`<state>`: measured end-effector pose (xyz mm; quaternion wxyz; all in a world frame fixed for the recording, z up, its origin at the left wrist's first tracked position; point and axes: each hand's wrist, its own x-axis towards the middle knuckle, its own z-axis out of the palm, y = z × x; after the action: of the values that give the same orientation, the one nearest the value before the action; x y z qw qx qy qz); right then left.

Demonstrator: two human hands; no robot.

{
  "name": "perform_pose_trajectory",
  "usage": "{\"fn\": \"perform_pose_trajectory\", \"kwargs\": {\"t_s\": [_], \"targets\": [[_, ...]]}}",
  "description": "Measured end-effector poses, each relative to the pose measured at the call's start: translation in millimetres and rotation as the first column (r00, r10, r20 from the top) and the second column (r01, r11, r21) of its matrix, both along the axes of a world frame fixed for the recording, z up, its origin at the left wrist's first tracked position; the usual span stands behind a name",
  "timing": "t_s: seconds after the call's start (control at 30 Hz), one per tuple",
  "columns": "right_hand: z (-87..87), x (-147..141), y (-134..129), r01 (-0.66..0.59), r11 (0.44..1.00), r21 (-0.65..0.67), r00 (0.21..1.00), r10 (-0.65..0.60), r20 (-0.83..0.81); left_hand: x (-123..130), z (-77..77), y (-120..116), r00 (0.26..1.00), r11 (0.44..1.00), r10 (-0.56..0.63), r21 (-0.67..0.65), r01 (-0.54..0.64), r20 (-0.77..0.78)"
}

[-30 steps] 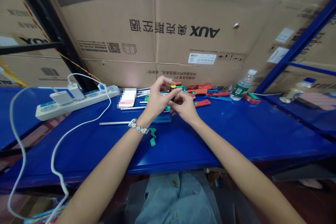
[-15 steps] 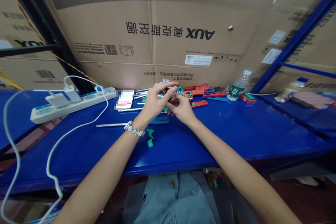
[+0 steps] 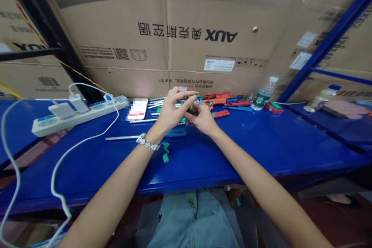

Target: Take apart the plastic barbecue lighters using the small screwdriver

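Observation:
Both hands meet above the blue table (image 3: 116, 170), near its middle. My left hand (image 3: 171, 110) is bent with its fingers closed around a small yellow and dark piece (image 3: 191, 104), mostly hidden between the hands. My right hand (image 3: 202, 117) pinches at the same spot, and what it grips is too small to name. Behind the hands lie metal rods and red lighter-like casings (image 3: 221, 114). A blue casing (image 3: 176, 131) with a long metal rod (image 3: 122, 138) is beside my left wrist. Two small green plastic pieces (image 3: 165, 157) lie nearer the front edge.
A white power strip (image 3: 78, 115) with chargers and a white cable stands left of a phone (image 3: 137, 109). Rightward are a water bottle (image 3: 264, 95), a red box (image 3: 274, 108) and another bottle (image 3: 325, 97). A blurred person's hand (image 3: 345, 109) shows far right. Cardboard (image 3: 186, 7) rises behind.
My fingers have shifted slightly around the small piece, and more yellow shows between them. Both hands remain together in nearly the same place.

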<state>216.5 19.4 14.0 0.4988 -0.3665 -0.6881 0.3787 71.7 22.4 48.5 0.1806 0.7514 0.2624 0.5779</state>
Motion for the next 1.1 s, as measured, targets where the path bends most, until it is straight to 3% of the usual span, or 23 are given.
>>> {"fn": "perform_pose_trajectory", "kwargs": {"t_s": [0.1,0.17,0.37,0.43,0.57,0.67,0.8,0.9,1.0,1.1], "targets": [[7.1,7.7,-0.5,-0.168,0.983,-0.078,0.984,0.172,0.045,-8.0,3.6,-1.5,0.988,0.99,-0.139,-0.045,0.136,-0.061],[8.1,7.6,-3.2,-0.198,0.976,-0.09,0.977,0.204,0.063,-11.3,4.1,0.3,0.985,0.982,-0.168,-0.088,0.165,-0.032],[-4.6,-6.6,-6.8,0.065,0.998,-0.001,0.991,-0.065,-0.114,-3.7,0.0,4.9,0.998,0.999,-0.013,-0.038,0.015,0.069],[-5.3,-5.1,-5.0,0.072,0.997,-0.025,0.988,-0.074,-0.137,-3.9,0.3,3.6,1.0,1.0,-0.018,-0.025,0.019,0.025],[1.9,5.9,-3.6,-0.095,0.993,-0.07,0.995,0.094,-0.026,-13.7,1.9,3.4,0.991,0.991,-0.129,-0.037,0.128,-0.044],[3.6,7.9,-5.3,-0.183,0.979,-0.09,0.981,0.188,0.045,-17.2,0.7,5.8,0.982,0.977,-0.189,-0.102,0.189,0.009],[-4.0,-1.5,-5.0,-0.014,0.999,0.048,0.999,0.016,-0.034,-6.5,-2.1,7.4,0.986,0.99,-0.086,-0.096,0.101,0.146],[-7.0,-4.1,-1.8,0.06,0.997,0.054,0.992,-0.053,-0.112,0.3,-1.6,5.3,0.987,0.998,-0.009,-0.058,0.018,0.158],[-2.8,3.0,0.2,-0.046,0.999,0.003,0.998,0.046,-0.05,-4.6,1.3,1.9,0.995,0.996,-0.074,-0.045,0.077,0.069],[1.5,10.3,-0.4,-0.171,0.985,-0.032,0.984,0.172,0.045,-13.8,3.3,0.5,0.983,0.973,-0.186,-0.133,0.186,0.016]]}}
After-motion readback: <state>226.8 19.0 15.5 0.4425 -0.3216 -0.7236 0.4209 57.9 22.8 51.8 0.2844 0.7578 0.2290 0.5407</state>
